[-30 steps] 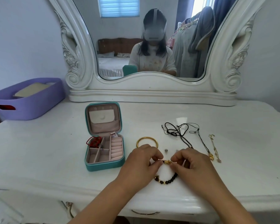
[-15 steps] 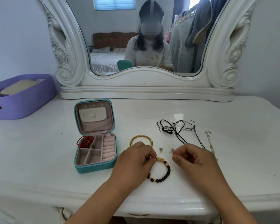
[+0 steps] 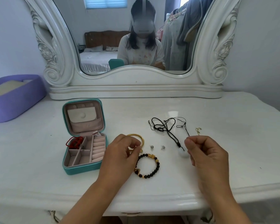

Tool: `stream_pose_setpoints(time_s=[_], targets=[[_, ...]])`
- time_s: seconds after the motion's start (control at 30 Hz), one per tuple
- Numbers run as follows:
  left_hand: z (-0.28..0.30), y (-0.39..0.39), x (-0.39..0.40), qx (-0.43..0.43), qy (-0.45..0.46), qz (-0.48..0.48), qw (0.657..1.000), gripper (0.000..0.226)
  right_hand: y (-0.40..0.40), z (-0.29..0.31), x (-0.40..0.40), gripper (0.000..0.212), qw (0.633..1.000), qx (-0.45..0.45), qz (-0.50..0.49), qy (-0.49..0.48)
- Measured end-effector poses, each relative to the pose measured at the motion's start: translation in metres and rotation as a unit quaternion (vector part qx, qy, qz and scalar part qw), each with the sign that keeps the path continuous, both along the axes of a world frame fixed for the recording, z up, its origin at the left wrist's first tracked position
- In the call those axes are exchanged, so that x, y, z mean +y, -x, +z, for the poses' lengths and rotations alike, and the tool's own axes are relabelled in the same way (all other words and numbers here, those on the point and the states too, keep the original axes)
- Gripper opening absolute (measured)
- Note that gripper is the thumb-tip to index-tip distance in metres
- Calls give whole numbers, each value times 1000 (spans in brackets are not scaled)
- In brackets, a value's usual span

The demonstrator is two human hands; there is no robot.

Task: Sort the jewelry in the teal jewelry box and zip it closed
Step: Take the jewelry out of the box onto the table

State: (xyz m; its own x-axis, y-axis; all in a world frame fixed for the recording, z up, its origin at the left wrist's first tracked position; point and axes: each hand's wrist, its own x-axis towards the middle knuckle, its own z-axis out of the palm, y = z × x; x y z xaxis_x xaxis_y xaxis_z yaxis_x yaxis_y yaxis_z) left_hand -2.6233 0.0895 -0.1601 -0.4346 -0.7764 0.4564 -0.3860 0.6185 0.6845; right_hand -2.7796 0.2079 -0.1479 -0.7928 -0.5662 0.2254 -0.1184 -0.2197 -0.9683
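The teal jewelry box (image 3: 85, 167) stands open on the left part of the white tabletop (image 3: 233, 143), its lid upright with a pale pink lining and a white flap pocket. The base holds small pink compartments and a column of ring rolls along its right side. A red beaded piece (image 3: 74, 141) lies in the back left compartment and spills over the rim.

Right of the box, a gold bangle (image 3: 140, 138) lies flat, partly hidden by the left hand (image 3: 121, 157). Nearer the table edge lies a black bead bracelet (image 3: 148, 165) with gold charms, its left side touching that hand. 2 small silver studs (image 3: 152, 147) sit apart from each other just behind the bracelet. Further right, a black cord necklace (image 3: 165, 126) is loosely tangled, its pale round pendant (image 3: 183, 153) just beside the right hand (image 3: 207, 156). A thin gold chain (image 3: 198, 130) lies behind that hand.

The left hand hovers low, thumb and forefinger pinched on something small and gold; what it is cannot be told. The right hand is loosely curled, thumb near the forefinger, with nothing visibly held.
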Motion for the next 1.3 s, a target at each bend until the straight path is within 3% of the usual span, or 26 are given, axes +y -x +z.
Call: stream_pose_setpoints(time_s=[0.13, 0.3, 0.5, 0.57, 0.7, 0.8, 0.93, 1.03, 1.17, 1.3], targets=[[-2, 4, -2, -37, 14, -27, 999, 8, 1, -1, 0, 15, 1000, -16, -13, 11], [-4, 18, 2, -194, 98, -176, 960, 53, 3, -3, -1, 13, 999, -29, -34, 12], [0, 28, 4, -315, 80, -256, 910, 69, 8, -5, -1, 13, 998, -30, -54, 15], [-1, 31, 4, -328, 79, -249, 908, 78, 12, -7, -1, 12, 998, -32, -56, 13], [-3, 30, 3, -309, 87, -228, 919, 84, 19, -6, 4, 13, 998, 3, -69, -4], [-2, 28, 3, -283, 81, -230, 928, 83, 24, -5, 7, 11, 984, 128, -54, -110], [-1, 25, 4, -208, 74, -195, 956, 78, 28, -10, 1, 15, 893, 333, -23, -301], [-1, 24, 4, -165, 45, -171, 970, 72, 24, -10, -3, 26, 857, 385, -17, -341], [-2, 23, 3, -147, 36, -155, 976, 49, 20, -9, -4, 38, 847, 405, 24, -343], [-5, 21, 0, -113, 30, -115, 986, 41, 26, -7, 0, 11, 909, 312, -15, -277]])
